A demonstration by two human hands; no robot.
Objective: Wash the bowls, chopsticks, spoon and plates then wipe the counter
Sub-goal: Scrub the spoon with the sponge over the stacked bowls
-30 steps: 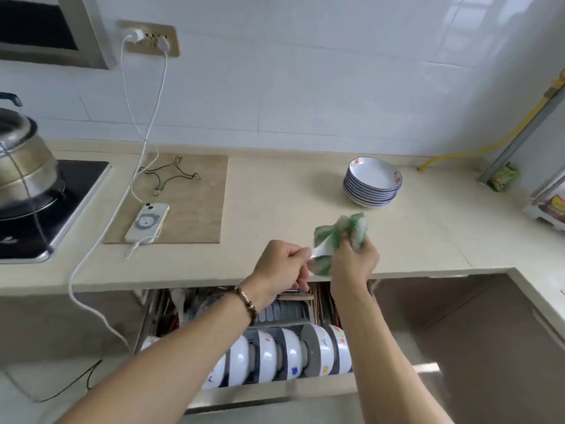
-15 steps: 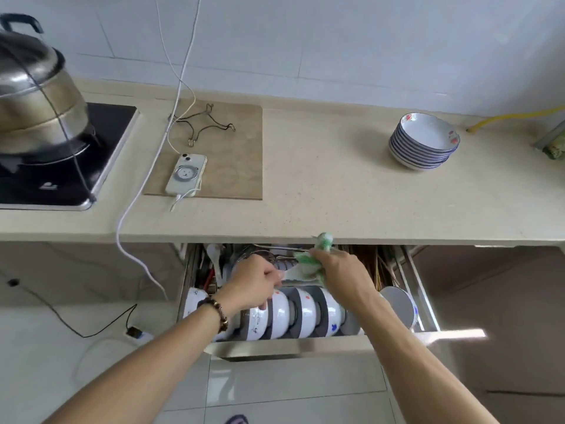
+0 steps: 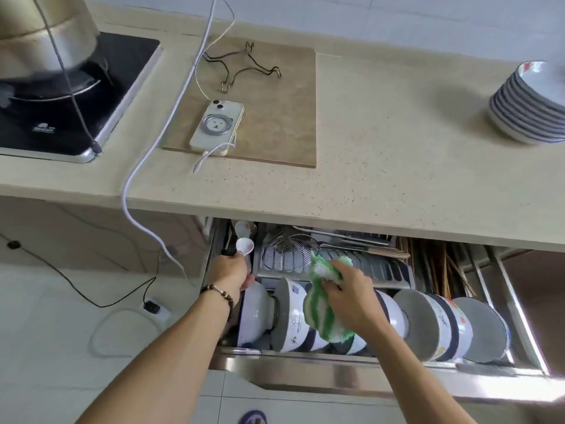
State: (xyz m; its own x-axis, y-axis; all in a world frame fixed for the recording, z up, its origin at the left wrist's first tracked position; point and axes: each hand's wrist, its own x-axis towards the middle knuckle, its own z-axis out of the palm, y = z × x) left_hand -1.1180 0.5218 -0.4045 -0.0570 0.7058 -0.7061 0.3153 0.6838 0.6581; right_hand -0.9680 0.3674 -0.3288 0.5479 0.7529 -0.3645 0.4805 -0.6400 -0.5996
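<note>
I have my left hand (image 3: pixel 230 272) at about 9 o'clock of the open drawer (image 3: pixel 336 370), fingers pinched on the handle of a white spoon (image 3: pixel 244 245) whose bowl points up toward 12 o'clock, just above the narrow slot at the drawer's left edge; I judge I am slotting it in there, where another spoon already stands. My right hand (image 3: pixel 351 296) clutches a green-and-white cloth (image 3: pixel 324 304) and hangs over the row of bowls (image 3: pixel 428 322), which stand on edge in the rack, probably so they drain. I keep the cloth bunched so it stays clear of the crockery. The stack of plates (image 3: pixel 532 108) sits on the counter (image 3: pixel 397 133) at 2 o'clock, not yet put away. A phone (image 3: pixel 217 127) lies charging on a mat at 11 o'clock, something to work around when wiping.
</note>
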